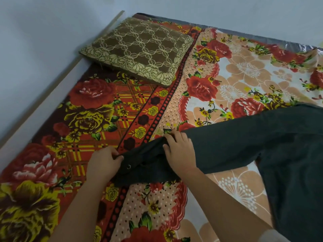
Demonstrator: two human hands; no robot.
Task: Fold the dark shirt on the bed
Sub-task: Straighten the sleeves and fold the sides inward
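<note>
The dark shirt [272, 145] lies spread on the right half of the bed [90, 119], which is covered by a floral blanket. One long sleeve stretches leftward to a cuff with a metal snap. My left hand [103, 163] pinches the cuff's left end. My right hand [180, 151] presses on the sleeve just right of the cuff, fingers curled over its upper edge. The shirt's body runs off the right edge of the view.
A brown patterned pillow [138, 51] rests at the head of the bed, far left. A pale wooden bed frame rail [52, 91] runs along the left side against the wall. Bare blanket lies between the pillow and the sleeve.
</note>
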